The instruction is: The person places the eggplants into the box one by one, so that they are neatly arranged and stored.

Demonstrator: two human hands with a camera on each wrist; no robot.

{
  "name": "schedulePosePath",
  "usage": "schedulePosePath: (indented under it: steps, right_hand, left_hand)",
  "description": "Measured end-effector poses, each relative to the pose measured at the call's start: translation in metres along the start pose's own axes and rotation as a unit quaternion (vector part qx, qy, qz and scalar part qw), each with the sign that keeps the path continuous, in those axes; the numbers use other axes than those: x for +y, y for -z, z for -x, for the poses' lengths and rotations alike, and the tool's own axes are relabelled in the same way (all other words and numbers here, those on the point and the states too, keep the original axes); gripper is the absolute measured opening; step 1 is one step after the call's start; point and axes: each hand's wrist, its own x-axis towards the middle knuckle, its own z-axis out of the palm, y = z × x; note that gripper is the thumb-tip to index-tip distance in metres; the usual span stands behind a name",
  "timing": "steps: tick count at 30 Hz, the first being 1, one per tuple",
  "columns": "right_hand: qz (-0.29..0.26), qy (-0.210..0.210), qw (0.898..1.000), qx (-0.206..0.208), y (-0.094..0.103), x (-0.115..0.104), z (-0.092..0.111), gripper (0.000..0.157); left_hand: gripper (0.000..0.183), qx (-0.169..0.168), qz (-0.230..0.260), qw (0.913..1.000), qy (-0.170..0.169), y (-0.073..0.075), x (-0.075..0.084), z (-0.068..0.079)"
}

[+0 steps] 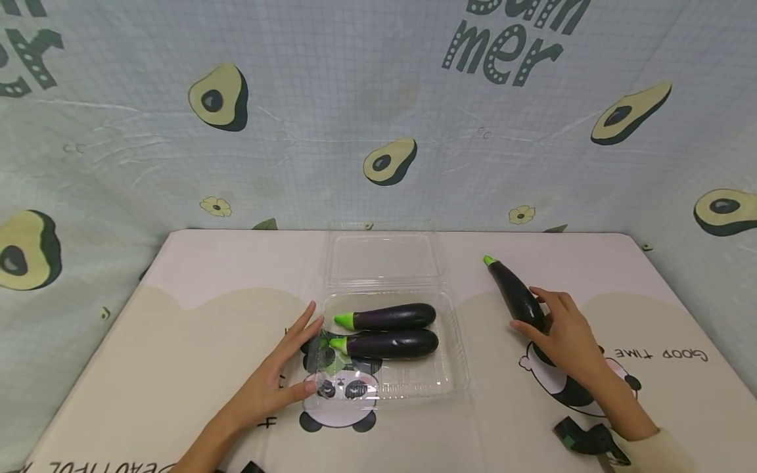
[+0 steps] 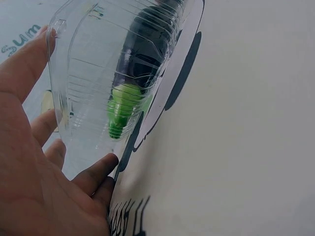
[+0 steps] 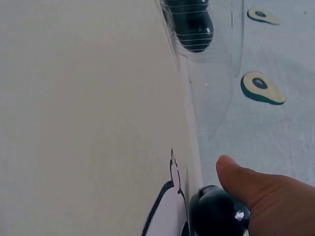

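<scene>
A clear plastic clamshell box (image 1: 452,348) lies with its lid (image 1: 383,257) folded back. Inside are two dark purple eggplants with bright green stems, the far eggplant (image 1: 396,317) and the near eggplant (image 1: 390,344), side by side with stems to the left. My left hand (image 1: 275,378) is at the box's left side, fingers spread; in the left wrist view fingertips touch its rim (image 2: 53,73). To the right of the box, a third eggplant (image 1: 513,293) lies slanted, stem pointing away. My right hand (image 1: 564,335) grips its rounded end between thumb and fingers.
The light table mat (image 1: 219,341) carries printed pandas and lettering. A black device (image 1: 585,437) sits by the right wrist. Behind and beside the table hangs a pale curtain (image 1: 307,98) printed with avocados.
</scene>
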Motion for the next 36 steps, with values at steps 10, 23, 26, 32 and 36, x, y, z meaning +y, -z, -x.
schedulePosePath:
  steps: [10, 23, 26, 32, 36]
  right_hand:
    - [-0.006, -0.006, 1.000, 0.008, -0.0018, -0.0004, -0.0018, 0.067]
    - [-0.012, -0.023, 1.000, -0.003, -0.0034, 0.0004, -0.0008, 0.063]
    - [-0.015, -0.022, 1.000, -0.003, -0.0031, 0.0003, -0.0007, 0.061]
    - [-0.020, -0.015, 1.000, 0.000, -0.0030, 0.0021, -0.0006, 0.059]
    - [-0.021, -0.005, 1.000, 0.006, -0.0017, 0.0021, -0.0018, 0.058]
  left_hand:
    - [0.080, 0.000, 0.000, 1.0000, -0.002, 0.0000, 0.0003, -0.0006]
    - [0.080, 0.000, 0.004, 1.0000, -0.004, 0.0002, 0.0006, 0.0001]
    - [0.080, -0.001, 0.005, 1.0000, -0.004, 0.0003, 0.0005, -0.0002]
    - [0.080, 0.000, 0.002, 1.0000, -0.002, 0.0002, 0.0000, -0.0005]
    - [0.080, 0.000, 0.002, 1.0000, -0.002, 0.0003, -0.0002, -0.0008]
